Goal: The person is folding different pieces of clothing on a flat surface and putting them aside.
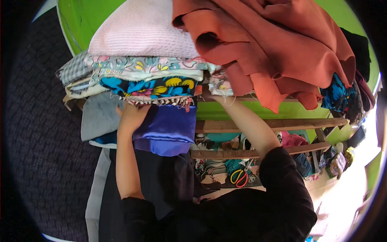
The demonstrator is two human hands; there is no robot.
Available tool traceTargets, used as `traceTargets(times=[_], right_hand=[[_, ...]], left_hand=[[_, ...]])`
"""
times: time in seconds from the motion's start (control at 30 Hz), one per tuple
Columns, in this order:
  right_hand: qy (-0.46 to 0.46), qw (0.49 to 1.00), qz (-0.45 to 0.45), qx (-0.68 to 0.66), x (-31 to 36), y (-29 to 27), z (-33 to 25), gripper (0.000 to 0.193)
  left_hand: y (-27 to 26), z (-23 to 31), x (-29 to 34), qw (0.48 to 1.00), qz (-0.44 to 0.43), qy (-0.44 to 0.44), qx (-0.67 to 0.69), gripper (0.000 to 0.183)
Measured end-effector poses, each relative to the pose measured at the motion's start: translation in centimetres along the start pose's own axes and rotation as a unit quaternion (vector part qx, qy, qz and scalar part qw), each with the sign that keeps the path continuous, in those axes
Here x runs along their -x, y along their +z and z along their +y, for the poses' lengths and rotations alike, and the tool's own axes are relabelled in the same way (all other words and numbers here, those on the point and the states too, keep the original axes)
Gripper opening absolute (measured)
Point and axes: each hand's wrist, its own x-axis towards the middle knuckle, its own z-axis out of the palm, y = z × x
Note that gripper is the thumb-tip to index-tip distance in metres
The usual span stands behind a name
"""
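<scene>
My left hand (134, 117) reaches up to the fringed lower edge of a stack of folded fabrics, above a purple satin cloth (167, 127). Its fingers tuck in under that edge and are mostly hidden; one digit shows at the left, beside a grey cloth (100, 115). In the stack lie a black fabric with blue and yellow flowers (161, 86), a pale floral fabric (149, 63) and a grey checked one (76, 68). My right hand (209, 93) goes in at the stack's right side, next to a small floral piece (220, 84). Cloth hides its fingers.
Rust-orange leather-like sheets (278, 52) drape over the right of the pile, and a white textured cloth (141, 32) tops the left. Below my right arm runs a wooden rack (266, 124). Scissors with red and yellow handles (239, 177) lie among scraps. Dark woven material (44, 133) fills the left.
</scene>
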Motion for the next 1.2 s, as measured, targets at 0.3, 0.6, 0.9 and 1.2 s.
traceTargets(times=[0.3,0.6,0.9,1.2], right_hand=[[0.073,0.954,-0.006,-0.290,8.0,-6.5,-13.9,0.024],[-0.125,0.890,-0.143,-0.414,15.4,3.2,-27.1,0.020],[-0.299,0.777,-0.275,-0.481,26.1,-0.2,-39.7,0.029],[-0.335,0.721,-0.329,-0.509,38.7,-4.7,-51.0,0.030]], left_hand=[[4.1,-3.6,24.6,0.932,0.228,-0.228,0.165,0.023],[7.1,1.5,46.7,0.754,0.294,-0.583,0.062,0.024],[3.1,6.9,60.9,0.590,0.369,-0.710,-0.107,0.025],[-2.6,8.4,80.7,0.449,0.364,-0.764,-0.286,0.044]])
